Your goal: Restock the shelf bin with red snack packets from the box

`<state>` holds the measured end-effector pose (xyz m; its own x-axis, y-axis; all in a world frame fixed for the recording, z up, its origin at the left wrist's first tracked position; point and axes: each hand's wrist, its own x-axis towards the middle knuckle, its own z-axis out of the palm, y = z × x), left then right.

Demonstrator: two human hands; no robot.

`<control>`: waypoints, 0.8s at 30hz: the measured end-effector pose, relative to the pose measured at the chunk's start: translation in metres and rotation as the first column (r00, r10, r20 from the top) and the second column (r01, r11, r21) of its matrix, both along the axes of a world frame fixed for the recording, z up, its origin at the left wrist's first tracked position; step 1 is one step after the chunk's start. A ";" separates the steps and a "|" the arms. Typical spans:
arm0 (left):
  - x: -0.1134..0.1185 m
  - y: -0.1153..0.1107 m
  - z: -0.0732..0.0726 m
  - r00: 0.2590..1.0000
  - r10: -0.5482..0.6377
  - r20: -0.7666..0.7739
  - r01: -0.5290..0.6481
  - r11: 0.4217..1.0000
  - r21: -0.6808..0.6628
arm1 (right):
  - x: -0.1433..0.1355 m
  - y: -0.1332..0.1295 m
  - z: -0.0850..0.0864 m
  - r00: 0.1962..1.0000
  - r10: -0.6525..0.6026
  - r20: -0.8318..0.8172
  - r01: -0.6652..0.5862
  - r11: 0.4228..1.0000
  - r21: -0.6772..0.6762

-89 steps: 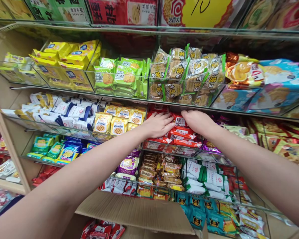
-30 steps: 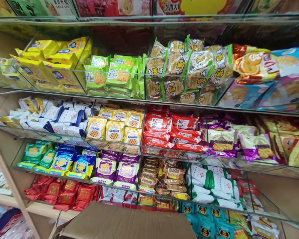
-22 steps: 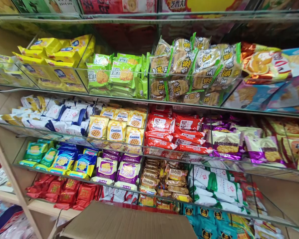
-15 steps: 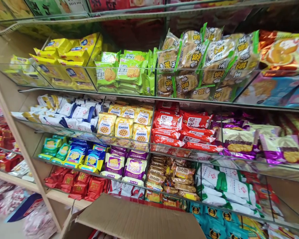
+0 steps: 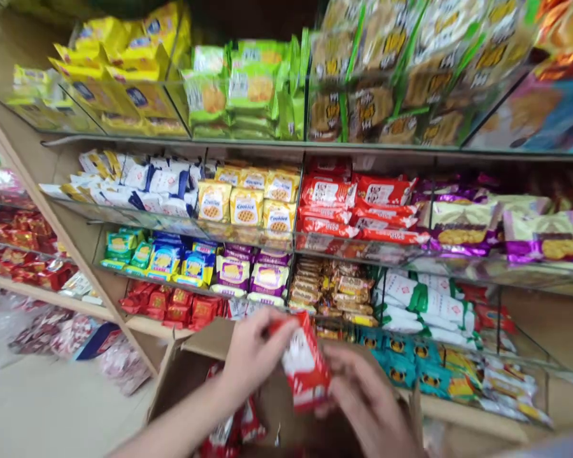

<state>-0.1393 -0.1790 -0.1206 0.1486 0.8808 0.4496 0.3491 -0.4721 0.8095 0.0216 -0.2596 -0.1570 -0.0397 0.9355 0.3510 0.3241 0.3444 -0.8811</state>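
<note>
A red and white snack packet point(image 5: 304, 366) is held tilted above an open cardboard box point(image 5: 205, 337). My left hand point(image 5: 255, 350) is closed on its upper left end, thumb across the front. At the lower right edge, my right hand point(image 5: 363, 394) grips the packet with curled fingers, somewhat blurred. Inside the box, below my left forearm, lie several red packets point(image 5: 251, 420). Similar red packets point(image 5: 329, 194) are stacked on the shelf above, between the yellow cookie packs point(image 5: 246, 207) and the purple and cream packs point(image 5: 465, 226).
Glass-fronted shelves hold yellow packs point(image 5: 109, 70), green biscuit packs point(image 5: 253, 83) and small brown packs point(image 5: 353, 286). Glass dividers separate the sections. A wooden side panel point(image 5: 81, 248) stands at left, with plastic bags point(image 5: 124, 366) on the floor beyond it.
Both my hands have come into view with a red snack packet between them. The view has tipped down, showing more of the box's inside, and its flap no longer covers the opening.
</note>
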 end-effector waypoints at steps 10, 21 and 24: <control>0.049 0.004 0.013 0.731 -0.253 0.633 0.494 0.837 -0.236 | 0.014 0.025 0.022 0.873 -0.246 -0.421 0.242 0.968 -0.064; 0.041 -0.002 0.004 0.702 -0.323 0.635 0.600 0.748 -0.284 | 0.008 0.027 0.004 0.893 -0.131 -0.430 0.121 0.991 -0.051; 0.041 -0.004 -0.002 0.703 -0.345 0.622 0.601 0.756 -0.259 | 0.011 0.026 -0.003 0.894 -0.151 -0.423 0.143 0.988 -0.051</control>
